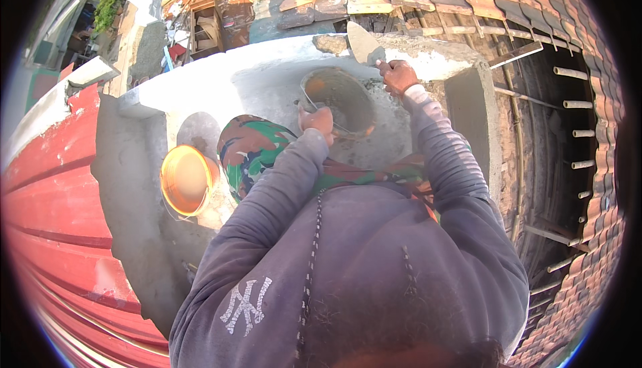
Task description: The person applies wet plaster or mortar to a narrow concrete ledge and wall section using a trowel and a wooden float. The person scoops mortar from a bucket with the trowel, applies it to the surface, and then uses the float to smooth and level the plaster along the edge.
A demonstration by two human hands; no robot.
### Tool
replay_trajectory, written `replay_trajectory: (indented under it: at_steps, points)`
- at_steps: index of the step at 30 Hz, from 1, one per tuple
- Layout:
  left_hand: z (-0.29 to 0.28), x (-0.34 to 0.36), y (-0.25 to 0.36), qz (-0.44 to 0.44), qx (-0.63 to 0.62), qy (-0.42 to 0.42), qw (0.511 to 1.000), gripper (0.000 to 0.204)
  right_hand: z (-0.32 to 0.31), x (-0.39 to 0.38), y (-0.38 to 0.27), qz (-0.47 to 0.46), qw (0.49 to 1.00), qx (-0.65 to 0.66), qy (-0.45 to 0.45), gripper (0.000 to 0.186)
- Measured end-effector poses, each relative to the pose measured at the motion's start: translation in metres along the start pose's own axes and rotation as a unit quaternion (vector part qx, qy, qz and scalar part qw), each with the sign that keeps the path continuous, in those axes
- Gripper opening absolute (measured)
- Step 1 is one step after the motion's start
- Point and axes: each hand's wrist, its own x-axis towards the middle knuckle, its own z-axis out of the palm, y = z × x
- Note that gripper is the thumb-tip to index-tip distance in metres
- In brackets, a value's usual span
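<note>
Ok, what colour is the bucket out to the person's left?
The bucket is orange, yellower along its rim; best seen in the head view.

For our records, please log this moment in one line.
Left hand: gripping grey round bucket by its rim | Right hand: holding pointed metal trowel | At left: orange round bucket

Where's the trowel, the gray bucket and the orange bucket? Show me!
Trowel (362, 42): head view, on the middle of its blade.
Gray bucket (356, 95): head view, on its inner wall.
Orange bucket (183, 149): head view, on its rim.
</note>
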Motion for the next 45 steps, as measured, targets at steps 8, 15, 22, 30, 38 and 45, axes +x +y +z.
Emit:
replay_trajectory:
  at_steps: [8,15,22,30,38,45]
  points:
    - [0.001,-0.014,0.028,0.172,0.624,-0.132,0.751,0.043,0.016,0.004,-0.023,0.012,0.992,-0.121,0.027,0.057]
    - [0.031,-0.069,0.105,0.189,0.804,-0.122,0.55,0.041,-0.032,0.035,0.066,0.138,0.99,-0.019,0.013,0.054]
    - [0.028,-0.076,0.115,0.237,0.82,-0.142,0.501,0.052,0.078,0.043,-0.093,-0.172,0.949,-0.241,-0.111,0.042]
    - [0.042,-0.094,0.131,0.159,0.7,-0.145,0.681,0.056,0.02,0.025,-0.008,0.004,0.971,-0.238,-0.027,0.043]
    - [0.0,-0.012,0.047,-0.024,0.246,-0.093,0.965,0.055,-0.033,0.073,0.115,0.113,0.978,-0.138,-0.109,0.024]
    - [-0.049,0.032,0.022,0.213,0.456,-0.227,0.834,0.035,0.072,0.028,-0.094,-0.063,0.989,-0.132,-0.002,0.034]
